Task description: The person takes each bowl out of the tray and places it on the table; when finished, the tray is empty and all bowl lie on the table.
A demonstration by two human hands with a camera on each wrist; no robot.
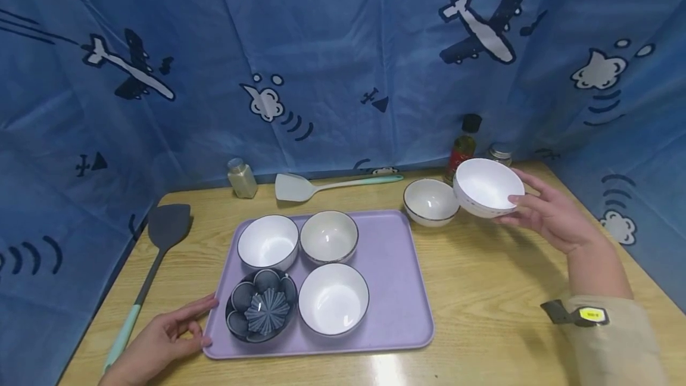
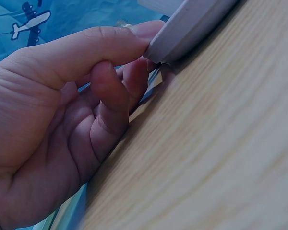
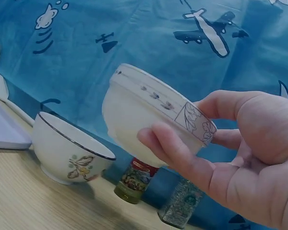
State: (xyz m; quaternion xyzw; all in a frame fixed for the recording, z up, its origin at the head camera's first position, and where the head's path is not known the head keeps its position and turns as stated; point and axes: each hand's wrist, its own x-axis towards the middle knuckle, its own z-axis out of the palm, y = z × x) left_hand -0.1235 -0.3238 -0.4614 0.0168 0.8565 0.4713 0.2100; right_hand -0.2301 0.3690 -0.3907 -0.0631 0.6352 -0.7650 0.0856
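My right hand holds a white bowl by its rim and side, thumb and fingers on opposite faces. The bowl is raised and tilted, with a small printed pattern around its rim. Just left of it, a dark-rimmed bowl with a painted flower stands on the table. My left hand grips the near left corner of a lilac tray, its thumb and forefinger at the edge. On the tray sit a dark petal-patterned bowl and three pale bowls, one of them a white bowl at the front.
A dark turner lies along the table's left side, and a pale turner lies behind the tray. A small jar stands at the back left. Behind the raised bowl are an oil bottle and a glass shaker. A blue curtain encloses the table.
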